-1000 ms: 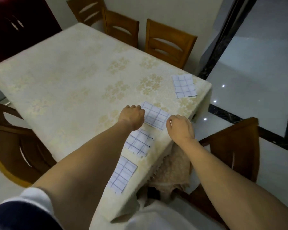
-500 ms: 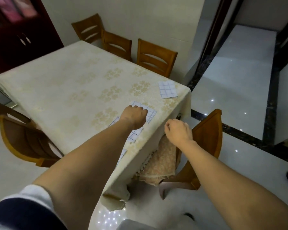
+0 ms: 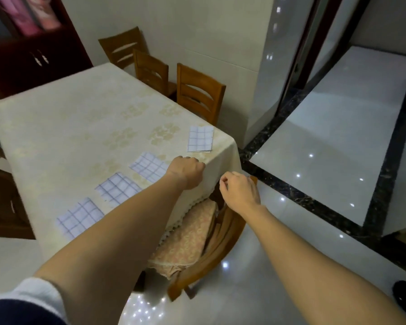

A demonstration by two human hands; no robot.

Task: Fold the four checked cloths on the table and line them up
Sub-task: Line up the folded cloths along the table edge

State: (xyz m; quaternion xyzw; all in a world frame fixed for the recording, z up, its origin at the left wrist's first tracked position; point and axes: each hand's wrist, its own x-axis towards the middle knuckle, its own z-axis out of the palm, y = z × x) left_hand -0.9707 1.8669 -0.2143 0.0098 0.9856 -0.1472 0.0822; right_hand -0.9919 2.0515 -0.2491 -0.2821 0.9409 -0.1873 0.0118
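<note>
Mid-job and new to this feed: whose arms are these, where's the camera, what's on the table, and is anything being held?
There is no machine: these are a person's bare arms, filmed by a camera worn on their head, looking forward and down. The left hand is above the near edge of the table; the right hand is just off it, above a wooden chair. Both are curled and hold nothing visible. On the table lie four folded checked cloths: the nearest cloth, second cloth and third cloth in a slanting row, and the fourth cloth farther off by the corner.
</note>
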